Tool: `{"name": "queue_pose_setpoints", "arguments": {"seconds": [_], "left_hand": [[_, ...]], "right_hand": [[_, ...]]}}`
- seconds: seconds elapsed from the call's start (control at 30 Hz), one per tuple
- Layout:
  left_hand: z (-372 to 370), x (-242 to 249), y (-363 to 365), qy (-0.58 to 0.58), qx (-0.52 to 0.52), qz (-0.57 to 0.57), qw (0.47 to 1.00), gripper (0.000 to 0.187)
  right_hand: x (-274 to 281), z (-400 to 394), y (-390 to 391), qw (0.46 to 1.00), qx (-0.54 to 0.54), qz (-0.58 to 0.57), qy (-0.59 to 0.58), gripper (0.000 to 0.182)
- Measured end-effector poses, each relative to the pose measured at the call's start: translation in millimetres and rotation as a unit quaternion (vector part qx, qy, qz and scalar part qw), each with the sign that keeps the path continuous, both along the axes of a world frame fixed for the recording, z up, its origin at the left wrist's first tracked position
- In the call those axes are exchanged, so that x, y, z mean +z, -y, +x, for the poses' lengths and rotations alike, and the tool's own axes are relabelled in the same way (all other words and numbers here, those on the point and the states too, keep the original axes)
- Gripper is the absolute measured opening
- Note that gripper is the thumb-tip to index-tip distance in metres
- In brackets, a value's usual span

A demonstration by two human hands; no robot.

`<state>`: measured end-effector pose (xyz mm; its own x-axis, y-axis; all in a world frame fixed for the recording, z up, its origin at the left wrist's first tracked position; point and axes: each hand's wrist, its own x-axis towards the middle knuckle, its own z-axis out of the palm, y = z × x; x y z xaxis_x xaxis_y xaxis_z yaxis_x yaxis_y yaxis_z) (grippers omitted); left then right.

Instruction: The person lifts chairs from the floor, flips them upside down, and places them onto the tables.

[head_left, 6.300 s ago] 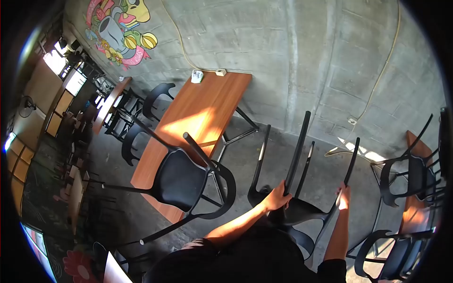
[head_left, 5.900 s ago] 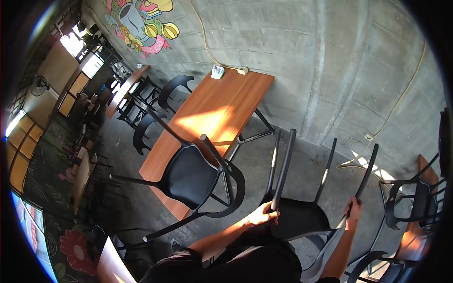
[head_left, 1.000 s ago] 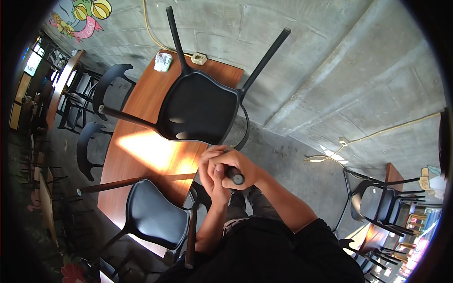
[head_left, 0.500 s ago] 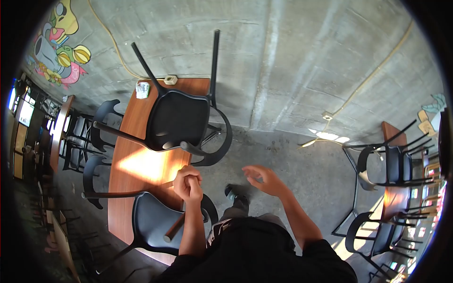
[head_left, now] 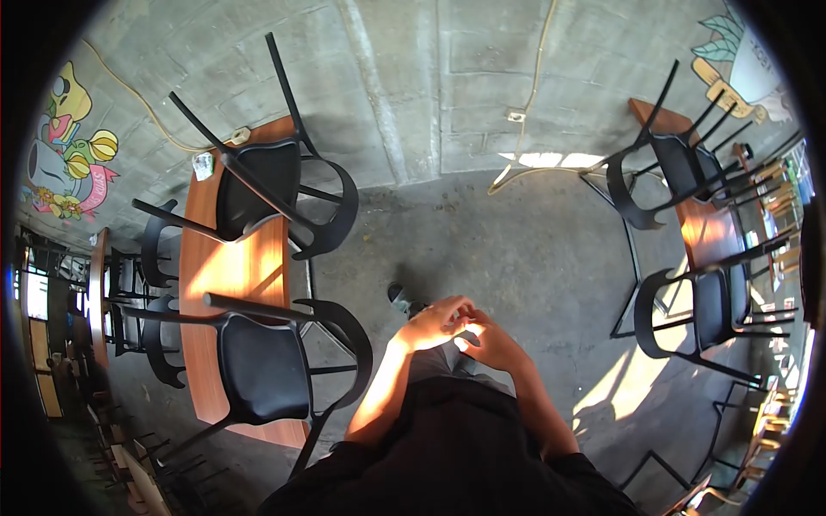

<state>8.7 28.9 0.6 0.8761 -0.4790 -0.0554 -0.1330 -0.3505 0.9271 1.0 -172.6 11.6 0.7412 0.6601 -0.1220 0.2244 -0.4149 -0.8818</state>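
Note:
In front of my waist, my left hand (head_left: 434, 324) and my right hand (head_left: 492, 342) have come together, fingertips meeting or overlapping. The fingers of both are loosely bent and partly spread, and I see no object in either. Left of them a black chair (head_left: 262, 365) rests upside down on a wooden table (head_left: 232, 267), its legs pointing up. Another upturned black chair (head_left: 258, 185) sits farther back on the same table. Neither hand touches a chair.
To the right, several black chairs (head_left: 718, 305) are upturned on another wooden table (head_left: 710, 232). A yellowish cable (head_left: 533, 77) runs down the concrete wall (head_left: 482, 112) to the floor (head_left: 482, 224). A small white packet (head_left: 203, 166) lies on the left table.
The view has swung right, so the left table and chairs sit farther left. My hands, apart before with the left one curled closed, have come together.

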Motion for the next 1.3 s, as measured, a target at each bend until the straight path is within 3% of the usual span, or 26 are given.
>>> {"name": "queue_pose_setpoints", "arguments": {"seconds": [0.03,0.1,0.13,0.2,0.27,0.37,0.57,0.77,0.87,1.0,1.17,1.3], "left_hand": [[-12,-7,15,-0.008,-0.029,-0.008,1.000,0.024],[-36,-14,36,-0.021,-0.080,-0.025,0.996,0.029],[-50,6,43,-0.054,-0.101,-0.014,0.993,0.029],[-74,17,52,-0.061,-0.131,-0.041,0.989,0.030],[-99,21,56,-0.085,-0.119,-0.040,0.988,0.031],[-135,27,48,-0.136,-0.084,-0.034,0.986,0.031],[-215,41,11,-0.164,0.034,-0.048,0.985,0.034],[-348,23,-51,-0.177,0.072,-0.051,0.980,0.036],[-420,24,-90,-0.209,0.077,-0.038,0.974,0.030],[-497,12,-149,-0.227,0.054,-0.086,0.969,0.027],[-545,22,-206,-0.230,0.065,-0.111,0.965,0.025],[-542,31,-251,-0.201,0.044,-0.052,0.977,0.025]], "right_hand": [[-8,-17,16,0.995,0.000,-0.058,0.078,0.040],[7,-50,48,0.998,-0.023,-0.047,-0.034,0.040],[15,-61,60,0.995,-0.032,-0.040,-0.085,0.039],[12,-90,80,0.993,-0.056,-0.015,-0.100,0.036],[24,-116,88,0.986,-0.086,0.025,-0.137,0.035],[35,-141,84,0.991,-0.077,0.034,-0.104,0.033],[62,-179,33,0.999,-0.035,0.015,-0.020,0.030],[47,-251,-37,0.993,0.108,-0.046,-0.021,0.022],[38,-309,-84,0.978,0.170,-0.099,-0.067,0.023],[34,-383,-134,0.969,0.207,-0.031,-0.133,0.025],[60,-433,-178,0.961,0.237,-0.030,-0.141,0.039],[61,-449,-214,0.956,0.241,-0.051,-0.156,0.049]]}}
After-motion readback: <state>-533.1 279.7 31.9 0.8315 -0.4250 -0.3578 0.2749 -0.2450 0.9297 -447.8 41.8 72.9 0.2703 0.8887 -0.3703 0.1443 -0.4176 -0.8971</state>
